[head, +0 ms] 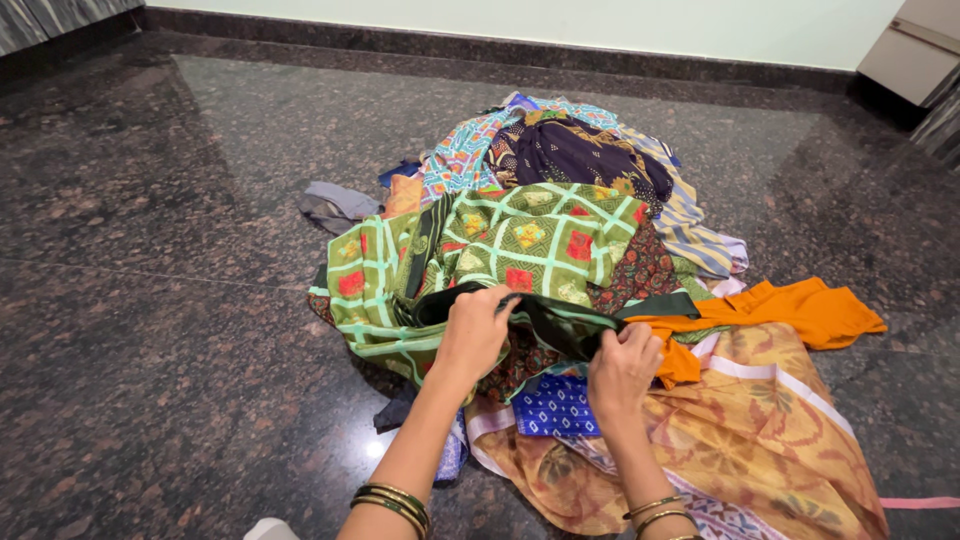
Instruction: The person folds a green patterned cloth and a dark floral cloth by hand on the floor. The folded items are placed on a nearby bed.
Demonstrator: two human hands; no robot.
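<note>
A heap of mixed clothes lies on the dark granite floor. On top is a green checked garment [520,245] with red and yellow squares and a black border. My left hand [472,335] grips that black border at the garment's near edge. My right hand [622,368] pinches the same black edge further right. Under my hands sit a blue patterned cloth [555,405] and a tan floral cloth [760,440]. An orange garment [810,310] lies to the right.
A dark purple printed cloth [580,150] and a striped cloth [690,220] top the far side of the pile. A grey cloth [335,205] lies at the left. A pale cabinet [915,50] stands at the back right, by the wall.
</note>
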